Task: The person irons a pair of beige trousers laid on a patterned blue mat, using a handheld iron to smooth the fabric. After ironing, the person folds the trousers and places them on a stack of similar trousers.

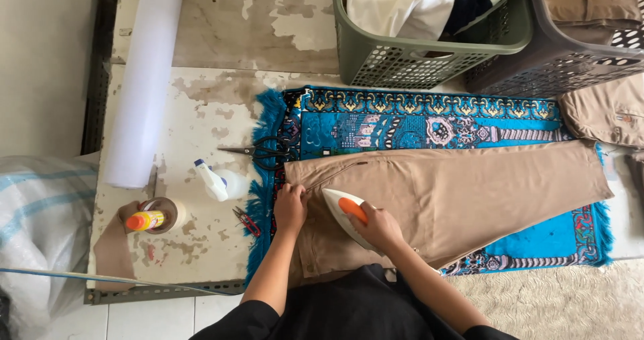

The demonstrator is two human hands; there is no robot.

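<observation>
Your right hand [379,227] grips the iron [345,212]; left fingers [290,194] press flat on the trousers [456,196] just beside its tip, risking a burn.

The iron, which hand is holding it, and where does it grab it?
The right hand holds the white iron by its orange handle. The left hand only presses on the tan trousers.

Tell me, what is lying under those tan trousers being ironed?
A blue patterned rug with fringed ends lies under the tan trousers, spread on a worn white table. The rug's middle is covered by the cloth.
</observation>
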